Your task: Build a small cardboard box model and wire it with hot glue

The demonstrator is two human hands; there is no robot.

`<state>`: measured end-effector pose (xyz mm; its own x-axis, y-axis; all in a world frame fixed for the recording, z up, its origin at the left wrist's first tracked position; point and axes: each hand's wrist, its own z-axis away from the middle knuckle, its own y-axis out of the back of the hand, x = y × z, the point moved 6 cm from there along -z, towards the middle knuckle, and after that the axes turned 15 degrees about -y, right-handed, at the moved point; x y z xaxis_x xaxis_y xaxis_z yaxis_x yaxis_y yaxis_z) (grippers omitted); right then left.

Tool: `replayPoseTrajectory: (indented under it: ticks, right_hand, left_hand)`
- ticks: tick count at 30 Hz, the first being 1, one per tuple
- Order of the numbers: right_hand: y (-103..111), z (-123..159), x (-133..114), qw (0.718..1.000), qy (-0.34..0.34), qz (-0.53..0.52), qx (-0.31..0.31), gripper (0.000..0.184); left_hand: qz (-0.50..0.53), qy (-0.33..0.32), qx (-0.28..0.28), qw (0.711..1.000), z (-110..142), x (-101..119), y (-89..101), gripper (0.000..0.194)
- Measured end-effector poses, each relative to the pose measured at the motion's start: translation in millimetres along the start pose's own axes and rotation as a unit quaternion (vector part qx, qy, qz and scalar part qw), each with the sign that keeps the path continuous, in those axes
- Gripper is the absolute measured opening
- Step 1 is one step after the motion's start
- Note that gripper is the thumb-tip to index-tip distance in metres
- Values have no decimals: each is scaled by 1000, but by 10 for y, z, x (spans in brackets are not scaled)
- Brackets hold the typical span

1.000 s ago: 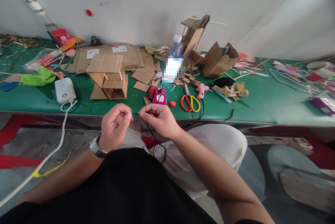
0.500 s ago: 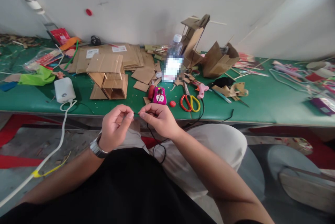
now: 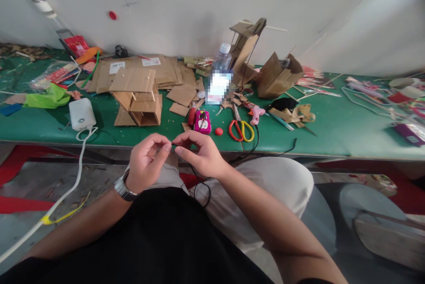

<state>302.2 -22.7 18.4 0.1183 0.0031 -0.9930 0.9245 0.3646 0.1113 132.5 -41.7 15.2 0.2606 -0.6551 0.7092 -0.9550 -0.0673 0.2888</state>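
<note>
Clock directions are read from the meeting point of the hands, with the wall at 12. The left hand (image 3: 146,160), a watch (image 3: 125,188) on its wrist at about 7:30, pinches a black strand (image 3: 174,144) between thumb and forefinger, its other fingers curled in. The right hand (image 3: 202,153) meets it tip to tip, thumb and forefinger slightly parted about the same strand; whether they grip it I cannot tell. The strand lies in the small gap between the fingertips, in front of the bench (image 3: 332,131) edge. At 5 o'clock a black cord (image 3: 209,193) hangs below the right hand and loops over the lap; any join with the strand is hidden.

On the bench, a magenta case (image 3: 203,122) sits at 2, a red cap (image 3: 218,131) and scissors (image 3: 247,131) just before 3, and a pink glue gun (image 3: 256,115) past 2. A white box (image 3: 82,114) with a cable stands between 9 and 10. Farther, a cardboard stand (image 3: 133,81) is near 11, a pixelated screen (image 3: 219,87) past 1, and a carton (image 3: 277,80) at 2. At the back, a bottle (image 3: 223,59) is at 1, next to a cardboard tower (image 3: 247,51).
</note>
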Motion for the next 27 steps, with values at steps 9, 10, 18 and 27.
replayPoseTrajectory:
  ticks: [9,10,18,27]
  right_hand:
    - [-32,-6,31,999,-28,20,-10,31]
    - [-28,-6,24,999,-25,22,-9,29]
    - [-42,-15,43,1000,-24,4,-18,28]
    - [-98,-12,113,998,-35,-19,-47,28]
  left_hand:
    - [3,5,4,1000,-9,2,-8,12]
    - [-1,3,5,1000,-6,1,-5,12]
    - [23,49,17,998,24,-79,-9,18]
    - [185,126,47,973,108,-341,-93,27]
